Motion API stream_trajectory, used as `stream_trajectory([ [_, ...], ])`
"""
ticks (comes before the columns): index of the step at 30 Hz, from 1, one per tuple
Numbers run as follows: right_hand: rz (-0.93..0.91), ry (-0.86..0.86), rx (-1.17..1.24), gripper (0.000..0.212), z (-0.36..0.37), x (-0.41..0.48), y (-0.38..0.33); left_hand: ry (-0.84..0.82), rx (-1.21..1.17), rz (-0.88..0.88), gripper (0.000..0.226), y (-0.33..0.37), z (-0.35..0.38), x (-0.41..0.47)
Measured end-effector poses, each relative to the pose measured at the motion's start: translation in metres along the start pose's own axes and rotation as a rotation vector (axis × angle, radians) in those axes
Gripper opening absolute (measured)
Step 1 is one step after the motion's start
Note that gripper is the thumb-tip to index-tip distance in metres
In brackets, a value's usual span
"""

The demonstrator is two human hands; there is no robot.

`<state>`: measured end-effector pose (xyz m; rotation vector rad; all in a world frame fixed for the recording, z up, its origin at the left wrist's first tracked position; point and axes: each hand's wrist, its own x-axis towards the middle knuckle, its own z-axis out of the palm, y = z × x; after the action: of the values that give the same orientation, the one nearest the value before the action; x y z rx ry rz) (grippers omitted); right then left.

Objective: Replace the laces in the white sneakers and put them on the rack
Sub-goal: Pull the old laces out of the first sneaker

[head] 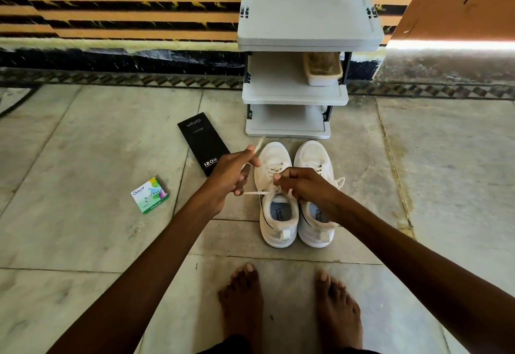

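Observation:
Two white sneakers stand side by side on the floor, toes toward the rack: the left sneaker [274, 214] and the right sneaker [313, 158]. A grey three-shelf rack [295, 94] stands just beyond them. My left hand [232, 175] pinches a white lace [255, 193] that runs taut from the left sneaker's top eyelets, with its free end sticking up past my fingers. My right hand [303, 186] is closed on lace at the left sneaker's tongue and hides the right sneaker's throat. A loose lace end lies to the right of the right sneaker.
A black phone box [202, 143] lies left of the sneakers. A small green and white carton [150, 195] sits further left. A beige tub [322, 70] rests on the rack's middle shelf. My bare feet [289, 303] stand just behind the sneakers on the tiled floor.

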<state>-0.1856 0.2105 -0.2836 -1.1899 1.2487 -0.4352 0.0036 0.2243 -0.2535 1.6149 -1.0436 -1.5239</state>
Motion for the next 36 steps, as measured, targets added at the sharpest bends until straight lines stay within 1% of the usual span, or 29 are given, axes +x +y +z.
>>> stream_trajectory([
  [3, 0.059, -0.058, -0.024, 0.028, 0.002, -0.002, 0.000, 0.069, 0.285, -0.062, 0.030, -0.003, 0.001, 0.000],
  [5, 0.041, -0.059, -0.073, 0.027, 0.005, -0.003, 0.000, 0.052, 0.490, -0.125, 0.020, -0.008, 0.005, 0.000],
  [8, -0.028, -0.073, -0.034, 0.025, 0.006, -0.007, -0.003, 0.061, 0.673, -0.167, 0.023, -0.018, 0.008, 0.001],
  [10, -0.046, -0.101, 0.020, 0.026, 0.006, -0.008, -0.005, 0.069, 0.690, -0.185, 0.017, -0.024, 0.009, 0.002],
  [13, 0.040, -0.055, 0.189, 0.025, 0.003, -0.008, -0.002, 0.099, 0.666, -0.146, 0.012, -0.031, 0.008, 0.001],
  [15, 0.130, -0.008, 0.169, 0.031, 0.000, -0.006, 0.002, 0.111, 0.618, -0.121, 0.009, -0.034, 0.007, 0.003],
  [17, 0.196, -0.021, 0.094, 0.036, -0.001, -0.006, 0.005, 0.086, 0.590, -0.116, 0.007, -0.037, 0.007, 0.005],
  [19, 0.165, -0.057, 0.088, 0.035, 0.000, -0.007, 0.004, 0.033, 0.709, -0.075, 0.013, -0.042, 0.008, 0.007],
  [22, 0.026, -0.062, 0.082, 0.031, 0.002, -0.008, -0.003, -0.016, 0.904, 0.032, 0.037, -0.049, 0.012, 0.004],
  [24, -0.024, -0.061, 0.054, 0.028, 0.004, -0.009, -0.003, -0.037, 0.969, 0.086, 0.052, -0.052, 0.018, 0.000],
  [26, -0.062, -0.072, 0.026, 0.026, 0.006, -0.012, 0.001, -0.032, 1.003, 0.082, 0.060, -0.056, 0.025, -0.002],
  [28, -0.078, -0.084, -0.024, 0.024, 0.007, -0.014, 0.007, -0.003, 0.985, 0.054, 0.062, -0.060, 0.033, -0.002],
  [31, -0.114, -0.155, -0.115, 0.014, 0.006, -0.013, 0.013, 0.026, 0.859, 0.020, 0.067, -0.069, 0.038, -0.001],
  [33, -0.141, -0.179, -0.120, 0.018, 0.008, -0.014, 0.014, 0.050, 0.805, 0.021, 0.070, -0.070, 0.040, -0.002],
  [36, -0.166, -0.163, 0.003, 0.030, 0.010, -0.022, 0.005, 0.074, 0.764, 0.043, 0.075, -0.072, 0.045, -0.003],
])
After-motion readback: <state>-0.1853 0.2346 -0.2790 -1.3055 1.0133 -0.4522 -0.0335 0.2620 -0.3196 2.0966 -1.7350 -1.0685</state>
